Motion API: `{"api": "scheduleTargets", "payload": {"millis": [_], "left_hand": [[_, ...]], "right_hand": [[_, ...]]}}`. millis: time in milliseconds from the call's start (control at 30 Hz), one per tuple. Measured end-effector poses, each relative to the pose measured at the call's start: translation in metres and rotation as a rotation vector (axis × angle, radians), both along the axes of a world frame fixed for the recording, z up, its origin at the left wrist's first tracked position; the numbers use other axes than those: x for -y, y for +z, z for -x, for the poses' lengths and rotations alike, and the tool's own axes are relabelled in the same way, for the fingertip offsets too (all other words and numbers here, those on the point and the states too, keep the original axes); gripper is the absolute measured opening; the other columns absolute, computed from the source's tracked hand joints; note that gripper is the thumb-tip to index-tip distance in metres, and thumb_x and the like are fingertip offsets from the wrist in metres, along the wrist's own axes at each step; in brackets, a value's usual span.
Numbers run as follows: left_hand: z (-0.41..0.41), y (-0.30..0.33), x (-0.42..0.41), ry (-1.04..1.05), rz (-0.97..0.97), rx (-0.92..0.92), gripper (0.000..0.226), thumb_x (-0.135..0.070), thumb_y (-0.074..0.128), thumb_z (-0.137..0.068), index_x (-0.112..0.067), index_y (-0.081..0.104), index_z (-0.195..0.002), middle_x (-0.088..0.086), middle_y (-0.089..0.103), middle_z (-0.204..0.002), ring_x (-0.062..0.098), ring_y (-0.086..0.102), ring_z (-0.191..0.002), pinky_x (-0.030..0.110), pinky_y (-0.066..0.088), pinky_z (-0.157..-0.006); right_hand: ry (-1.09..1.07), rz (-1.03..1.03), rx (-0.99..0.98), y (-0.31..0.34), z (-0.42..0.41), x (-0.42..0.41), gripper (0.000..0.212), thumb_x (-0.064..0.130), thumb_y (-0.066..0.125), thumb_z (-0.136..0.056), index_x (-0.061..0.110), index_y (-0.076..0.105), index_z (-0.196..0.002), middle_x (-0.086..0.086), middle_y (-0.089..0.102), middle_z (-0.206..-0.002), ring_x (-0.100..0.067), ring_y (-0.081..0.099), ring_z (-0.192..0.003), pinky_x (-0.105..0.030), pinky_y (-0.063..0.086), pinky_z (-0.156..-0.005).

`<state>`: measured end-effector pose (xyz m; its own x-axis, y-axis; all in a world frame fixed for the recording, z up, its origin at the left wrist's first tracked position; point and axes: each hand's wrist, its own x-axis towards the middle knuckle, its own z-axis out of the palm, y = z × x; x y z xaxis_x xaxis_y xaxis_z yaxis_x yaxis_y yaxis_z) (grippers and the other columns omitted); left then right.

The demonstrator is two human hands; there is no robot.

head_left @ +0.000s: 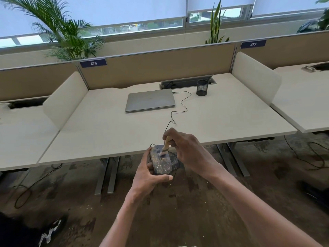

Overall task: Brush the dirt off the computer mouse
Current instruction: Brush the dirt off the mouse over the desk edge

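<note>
Left hand (147, 172) wrapped around mouse (160, 162), thumb across near end, fingers curled along left side. Right hand (185, 148) pinching brush (165, 146) by wooden handle, bristles down on front of mouse near wheel. Mouse held in air just off near desk (106, 132) edge, over floor (178, 202), top tilted up toward camera. Pale flecks of dirt covering most of top shell; probably early in job.

Risks, judged from this:
- Grip looks one-sided; hard stroke toward rear could twist mouse out of left hand, drop onto floor.
- Cable (179, 106) running back across desk to laptop (150, 100), some slack in loops. Pulling mouse further off desk could use up slack, tug plug or drag laptop.
- Bristles close to wheel gap; sweeping toward it could pack dirt in rather than clear it. Better away from gap.
- Dirt falling straight to floor, light specks already there; mess moves, not gone.
- Thumb covering rear end; that patch likely missed unless regripped.

Mesh cup (202, 87) at back of desk, well apart, no issue.
</note>
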<state>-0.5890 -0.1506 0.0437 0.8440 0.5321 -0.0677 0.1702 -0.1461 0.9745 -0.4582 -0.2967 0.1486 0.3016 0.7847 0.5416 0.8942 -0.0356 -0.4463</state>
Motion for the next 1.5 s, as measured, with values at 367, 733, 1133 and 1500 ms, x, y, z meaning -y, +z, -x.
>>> {"api": "scheduleTargets", "payload": {"millis": [367, 733, 1133, 1500], "left_hand": [[-0.002, 0.004, -0.002, 0.008, -0.004, -0.040, 0.136, -0.034, 0.105, -0.049, -0.044, 0.025, -0.159, 0.008, 0.075, -0.123, 0.023, 0.075, -0.109, 0.049, 0.058, -0.102], [-0.004, 0.002, -0.002, -0.009, -0.015, -0.056, 0.134, -0.027, 0.104, -0.056, -0.042, 0.022, -0.161, 0.001, 0.076, -0.122, 0.012, 0.075, -0.108, 0.035, 0.058, -0.102], [-0.004, 0.003, -0.001, -0.003, -0.044, -0.064, 0.135, -0.033, 0.104, -0.054, -0.041, 0.022, -0.161, 0.001, 0.072, -0.128, 0.013, 0.072, -0.114, 0.038, 0.055, -0.106], [-0.002, 0.000, -0.001, -0.001, -0.037, -0.030, 0.130, -0.024, 0.104, -0.057, -0.040, 0.026, -0.160, 0.000, 0.072, -0.124, 0.005, 0.074, -0.106, 0.010, 0.055, -0.081]], "right_hand": [[0.054, 0.057, 0.041, 0.011, 0.003, -0.010, 0.046, -0.018, 0.057, -0.087, 0.017, 0.044, -0.114, -0.006, 0.065, -0.092, -0.027, 0.066, -0.074, -0.042, 0.058, -0.058], [0.103, 0.093, 0.079, 0.015, 0.004, -0.010, 0.043, -0.016, 0.054, -0.088, 0.018, 0.043, -0.112, -0.006, 0.063, -0.090, -0.023, 0.065, -0.069, -0.041, 0.056, -0.052], [0.131, 0.094, 0.099, 0.016, 0.004, -0.010, 0.049, -0.019, 0.056, -0.085, 0.021, 0.042, -0.111, -0.006, 0.068, -0.096, -0.023, 0.070, -0.080, -0.037, 0.059, -0.058], [0.134, 0.107, 0.100, 0.012, 0.003, -0.004, 0.040, -0.011, 0.048, -0.087, 0.022, 0.044, -0.110, 0.002, 0.062, -0.090, -0.022, 0.063, -0.072, -0.040, 0.055, -0.055]]}}
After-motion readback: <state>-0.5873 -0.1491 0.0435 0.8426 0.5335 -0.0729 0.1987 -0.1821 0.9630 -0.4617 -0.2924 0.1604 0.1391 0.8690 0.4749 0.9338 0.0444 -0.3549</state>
